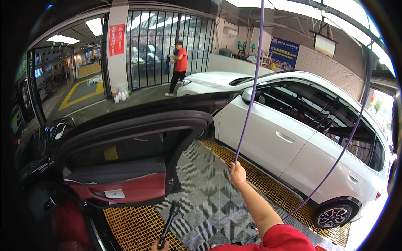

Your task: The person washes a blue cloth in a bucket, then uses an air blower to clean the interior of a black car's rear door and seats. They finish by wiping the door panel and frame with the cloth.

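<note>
My right hand point(238, 173), on an outstretched arm, grips a purple hose point(251, 106) that runs up out of view overhead. At the bottom edge, my left hand point(160, 245) is partly cut off and holds a black wand-like tool with a bristle brush tip point(171, 216), its head pointing up. Ahead of that tool stands the open door point(125, 185) of a dark car, with a red lower panel and a yellow piece point(111, 153) showing at the window. To the right of my right hand is a white car point(267, 125) with its doors shut.
Another purple hose length point(348, 141) sags on the right; more hose point(216, 222) lies across the grey tile floor point(204, 178). Yellow grating point(132, 224) borders both cars. A person in red point(180, 62) stands beyond the white car's front. White bottles point(121, 95) stand by a pillar.
</note>
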Tool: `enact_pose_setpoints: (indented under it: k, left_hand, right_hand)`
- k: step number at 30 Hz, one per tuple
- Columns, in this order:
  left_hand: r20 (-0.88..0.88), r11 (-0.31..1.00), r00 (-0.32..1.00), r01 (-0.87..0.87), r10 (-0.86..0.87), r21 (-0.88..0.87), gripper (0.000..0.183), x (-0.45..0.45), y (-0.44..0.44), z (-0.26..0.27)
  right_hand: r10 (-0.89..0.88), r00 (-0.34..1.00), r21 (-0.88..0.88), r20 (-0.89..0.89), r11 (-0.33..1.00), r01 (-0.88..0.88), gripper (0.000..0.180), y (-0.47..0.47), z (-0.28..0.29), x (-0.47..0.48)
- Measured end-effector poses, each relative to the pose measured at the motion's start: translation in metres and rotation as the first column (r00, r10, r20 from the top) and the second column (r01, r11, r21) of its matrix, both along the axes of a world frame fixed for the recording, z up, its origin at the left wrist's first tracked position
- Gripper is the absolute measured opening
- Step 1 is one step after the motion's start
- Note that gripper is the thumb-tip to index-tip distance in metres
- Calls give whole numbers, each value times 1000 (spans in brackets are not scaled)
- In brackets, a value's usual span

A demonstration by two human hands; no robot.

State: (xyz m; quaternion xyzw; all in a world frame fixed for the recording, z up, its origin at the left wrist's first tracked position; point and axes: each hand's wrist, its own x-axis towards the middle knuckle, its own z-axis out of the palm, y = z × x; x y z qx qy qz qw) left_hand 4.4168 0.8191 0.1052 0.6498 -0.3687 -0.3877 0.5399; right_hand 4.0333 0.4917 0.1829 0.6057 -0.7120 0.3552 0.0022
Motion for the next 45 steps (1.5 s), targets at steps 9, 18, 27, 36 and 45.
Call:
enact_pose_setpoints:
  k: [9, 18, 27, 36, 45]
  left_hand:
    - [133, 960, 953, -260, 272, -100, 22, -4, -10, -8]
    - [-293, 497, 427, -836, 856, 233, 15, 41, -28, -19]
    - [-800, 801, 198, -363, 566, 476, 23, -26, -45, -104]
    - [-974, 977, -120, -65, 193, 202, 14, -202, -151, -10]
    - [-867, 785, 335, 612, -370, -98, 51, -249, -145, 32]
  right_hand:
    - [232, 813, 163, 534, 916, -368, 38, 39, -138, 16]
    - [396, 347, -107, 850, 776, -622, 37, 16, 4, -5]
    - [736, 197, -426, 648, 564, -707, 24, 83, 218, 22]
    - [666, -30, -456, 745, 476, -752, 118, 129, 190, 54]
    - [619, 278, -274, 734, 645, -713, 14, 79, 85, 26]
